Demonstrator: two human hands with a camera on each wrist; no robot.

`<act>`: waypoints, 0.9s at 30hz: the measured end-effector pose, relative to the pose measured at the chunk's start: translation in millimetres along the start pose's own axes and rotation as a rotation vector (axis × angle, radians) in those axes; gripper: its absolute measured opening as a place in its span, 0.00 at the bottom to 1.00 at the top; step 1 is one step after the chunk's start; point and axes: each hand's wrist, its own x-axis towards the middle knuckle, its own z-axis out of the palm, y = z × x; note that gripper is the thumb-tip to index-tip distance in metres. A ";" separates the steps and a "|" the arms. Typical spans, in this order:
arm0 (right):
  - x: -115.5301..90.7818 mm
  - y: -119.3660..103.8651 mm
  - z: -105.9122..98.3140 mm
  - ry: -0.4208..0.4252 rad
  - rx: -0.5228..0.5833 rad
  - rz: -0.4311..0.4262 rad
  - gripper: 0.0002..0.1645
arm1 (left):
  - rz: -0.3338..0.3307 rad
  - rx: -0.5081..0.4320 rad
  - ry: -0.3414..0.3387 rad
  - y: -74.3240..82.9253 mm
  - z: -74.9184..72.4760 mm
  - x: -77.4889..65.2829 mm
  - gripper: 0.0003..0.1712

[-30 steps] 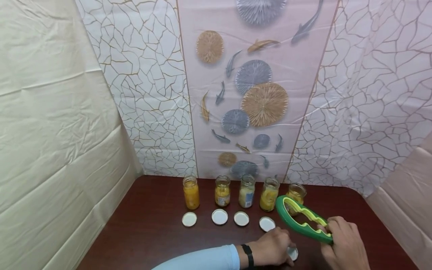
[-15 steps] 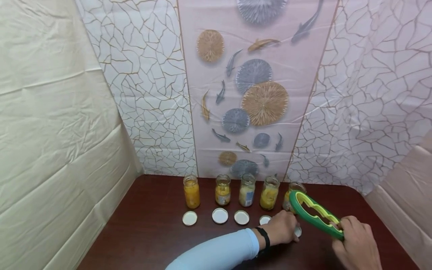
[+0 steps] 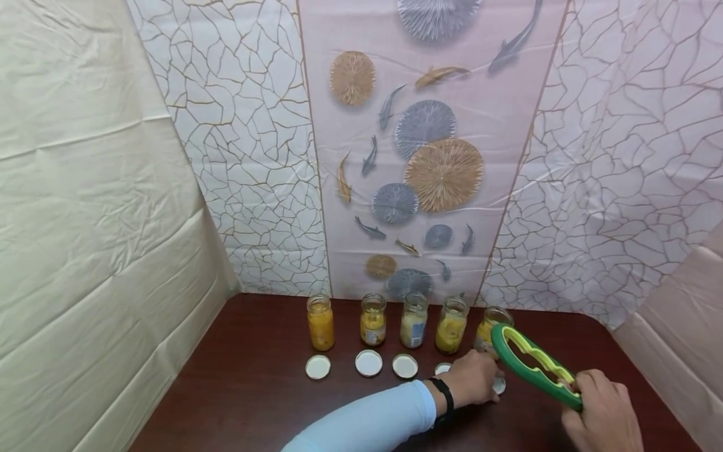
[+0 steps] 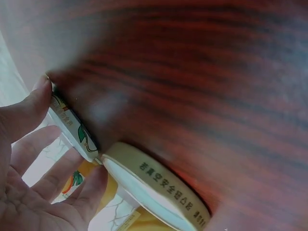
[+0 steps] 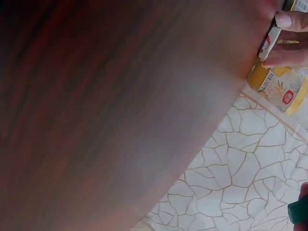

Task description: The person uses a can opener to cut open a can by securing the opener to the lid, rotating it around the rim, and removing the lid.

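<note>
In the head view, my left hand (image 3: 473, 378) is down at the table in front of the right-hand jars. It holds a white jar lid (image 4: 72, 126) by the edge, thumb on one side and fingertips on the other. Another jar lid (image 4: 156, 190) lies beside those fingers. My right hand (image 3: 607, 411) grips one end of a green jar opener (image 3: 530, 375) with a scalloped lime inner edge. The opener's far end overlaps the rightmost jar (image 3: 487, 329) in the head view; whether they touch I cannot tell.
Several open glass jars with yellow contents, among them a tall one (image 3: 321, 326), stand along the back of the dark red table (image 3: 237, 389). White lids, such as the leftmost lid (image 3: 318, 367), lie in a row before them. A patterned cloth (image 3: 271, 188) hangs behind.
My left hand has moved the lid away from me, up to the row before the rightmost jar. My right hand with the jar opener has shifted to the right.
</note>
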 end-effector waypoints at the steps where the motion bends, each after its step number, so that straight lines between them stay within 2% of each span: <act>1: 0.0 0.3 -0.2 0.001 0.001 -0.003 0.06 | 0.010 0.013 -0.007 1.2 -0.3 0.3 0.27; 5: 1.0 -0.3 -1.0 -0.006 0.004 0.003 0.07 | 0.066 0.074 -0.033 4.0 -4.2 -4.1 0.34; 9: 3.5 -0.8 -0.7 -0.014 0.009 0.005 0.07 | 0.115 0.075 -0.001 -1.0 -11.0 -23.9 0.44; 13: 4.7 -1.2 0.6 -0.013 0.014 0.011 0.06 | 0.116 0.007 0.063 -16.2 -19.3 -62.8 0.44; 16: 3.9 -2.1 1.3 -0.005 0.004 0.020 0.05 | 0.117 -0.038 0.113 -32.7 -25.6 -102.7 0.40; 19: 2.4 -1.4 0.4 -0.013 -0.009 0.029 0.07 | 0.123 -0.123 0.147 -52.4 -30.2 -144.5 0.36; 21: 1.6 -0.1 -0.7 -0.033 -0.014 0.039 0.09 | 0.095 -0.191 0.150 -65.4 -32.6 -169.1 0.35; 24: 1.2 2.6 -3.5 -0.079 -0.013 0.064 0.12 | 0.025 -0.305 0.156 -83.0 -33.5 -194.2 0.33; 27: 1.9 3.1 -5.5 -0.117 -0.003 0.131 0.13 | -0.049 -0.346 0.201 -95.2 -31.6 -205.9 0.31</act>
